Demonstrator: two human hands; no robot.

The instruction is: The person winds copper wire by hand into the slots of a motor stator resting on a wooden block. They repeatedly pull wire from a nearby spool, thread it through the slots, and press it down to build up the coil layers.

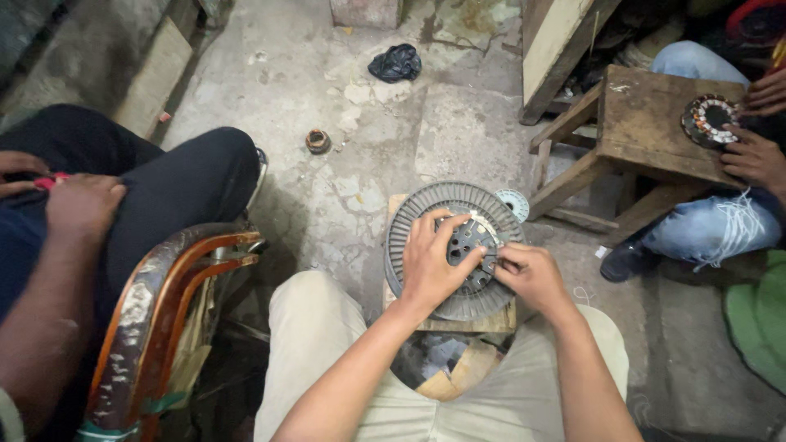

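Grey and ribbed, a round fan-motor rotor disc [453, 245] lies flat on a small wooden block [458, 321] between the person's knees, on the cracked concrete floor [360, 98]. The left hand [431, 262] is spread over the disc's left half, fingers pressing down on its slotted hub, not closed around anything. The right hand [532, 274] sits at the hub's right edge with fingertips pinched together on something too small to make out, possibly a wire end or a strip of pale insulation that curves along the hub's upper rim. Judging by that, the work at the centre looks only partly done: most of the hub's slots still show dark and bare. To the right, another person's hands steady a wound stator [708, 119] on a wooden stool [647, 123]. A rusty ring [318, 141] lies well apart on the floor.
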